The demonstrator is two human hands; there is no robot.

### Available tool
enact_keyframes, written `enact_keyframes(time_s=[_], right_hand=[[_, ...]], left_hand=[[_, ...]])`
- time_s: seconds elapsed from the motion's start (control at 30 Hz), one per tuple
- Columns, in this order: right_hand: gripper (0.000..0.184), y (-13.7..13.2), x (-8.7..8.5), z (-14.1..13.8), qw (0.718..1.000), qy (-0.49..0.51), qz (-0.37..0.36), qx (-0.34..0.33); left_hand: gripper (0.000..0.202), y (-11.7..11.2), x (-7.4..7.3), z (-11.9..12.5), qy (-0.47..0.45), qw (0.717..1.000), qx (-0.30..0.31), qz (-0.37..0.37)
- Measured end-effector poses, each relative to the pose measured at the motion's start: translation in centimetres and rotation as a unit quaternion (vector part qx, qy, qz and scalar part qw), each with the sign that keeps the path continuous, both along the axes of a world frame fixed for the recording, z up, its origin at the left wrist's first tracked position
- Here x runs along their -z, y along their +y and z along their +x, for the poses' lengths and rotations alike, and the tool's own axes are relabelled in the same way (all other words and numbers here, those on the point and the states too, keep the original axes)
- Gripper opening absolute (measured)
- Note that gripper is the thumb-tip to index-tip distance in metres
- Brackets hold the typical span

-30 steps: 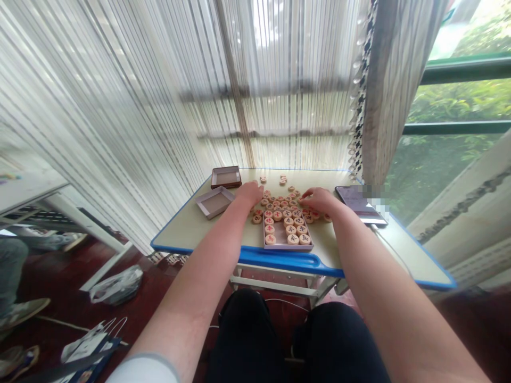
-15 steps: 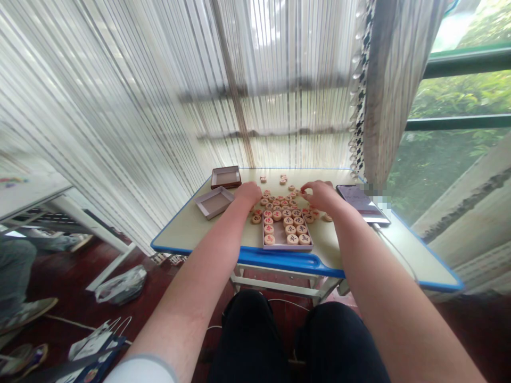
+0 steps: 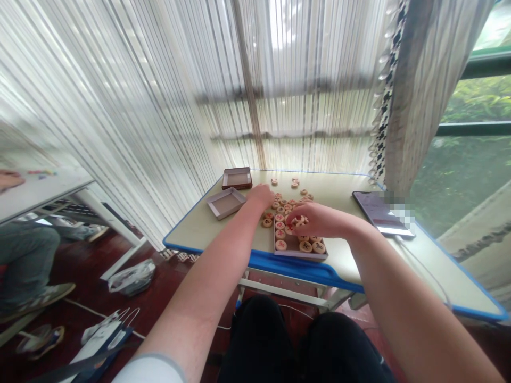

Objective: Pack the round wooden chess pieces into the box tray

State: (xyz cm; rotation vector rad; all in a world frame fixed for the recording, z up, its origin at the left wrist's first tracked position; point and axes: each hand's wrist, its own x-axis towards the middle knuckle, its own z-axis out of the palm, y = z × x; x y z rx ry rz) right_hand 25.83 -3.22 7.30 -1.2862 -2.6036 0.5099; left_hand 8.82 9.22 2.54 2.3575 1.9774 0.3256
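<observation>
1. Head view: my right hand (image 3: 313, 219) pinches round, red-marked tan wooden piece (image 3: 289, 230); shallow mauve cardboard box (image 3: 293, 243) beneath.
2. Likely placing; calls for lining up, letting go.
3. Left hand (image 3: 261, 196) farther left: can't tell grip.

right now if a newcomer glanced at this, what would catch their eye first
Probably the right hand over the shallow box of round pieces with red and black characters, near the table's front edge. Next, the left hand by loose pieces behind the box, with two trays to its left. The phone lies off to the right.
</observation>
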Motion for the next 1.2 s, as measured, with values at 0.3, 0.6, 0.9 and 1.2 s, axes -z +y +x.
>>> enact_keyframes(time_s=[0.3,0.6,0.9,1.2], right_hand=[[0.018,0.1,0.6,-0.5,0.997,-0.062,0.035,0.028],[0.015,-0.1,1.3,-1.1,0.99,-0.117,0.06,0.057],[0.014,-0.3,1.2,-1.6,0.989,-0.118,0.064,0.056],[0.017,0.3,1.8,-1.4,0.987,-0.113,0.098,0.057]], left_hand=[[0.046,-0.4,-0.5,-0.1,-0.01,1.0,0.007,-0.001],[0.046,0.0,-0.2,-0.2,0.014,1.0,0.023,0.007],[0.046,0.3,0.1,-0.3,0.026,0.999,0.04,0.019],[0.041,0.3,0.0,-0.4,0.018,0.999,0.038,0.018]])
